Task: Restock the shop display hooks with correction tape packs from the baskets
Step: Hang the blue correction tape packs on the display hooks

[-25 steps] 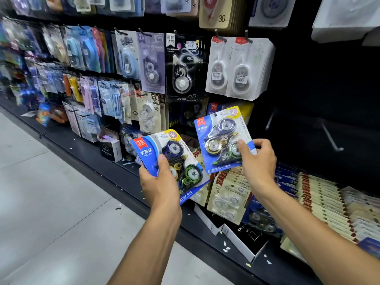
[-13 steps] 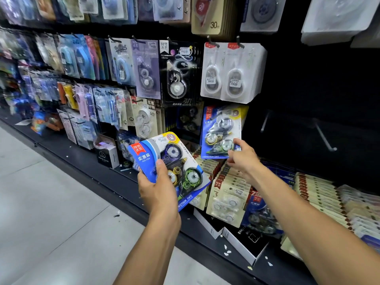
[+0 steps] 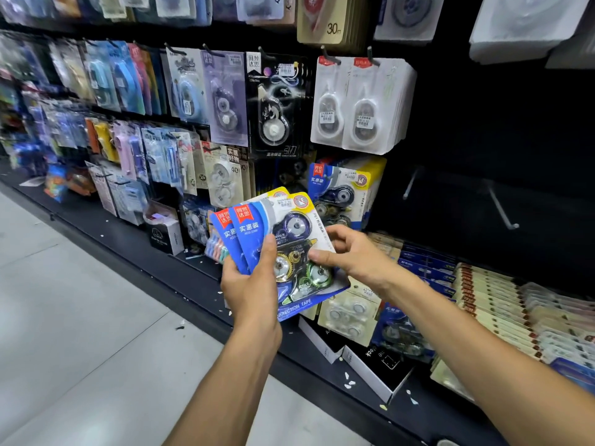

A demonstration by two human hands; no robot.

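both hands point(image 3: 251, 284) hold blue correction tape packs point(image 3: 283, 249).

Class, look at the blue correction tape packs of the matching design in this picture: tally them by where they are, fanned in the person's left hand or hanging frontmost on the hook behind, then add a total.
Packs fanned in the left hand: 2 (front pack, back pack)
Frontmost hanging pack: 1
Total: 3

— What sort of place was it?
— A stationery shop: a dark display wall point(image 3: 483, 130) carried hooks point(image 3: 502, 204) hung with carded correction tape packs point(image 3: 360, 104), some price-stickered, above a low shelf point(image 3: 180, 278) of boxed stock.
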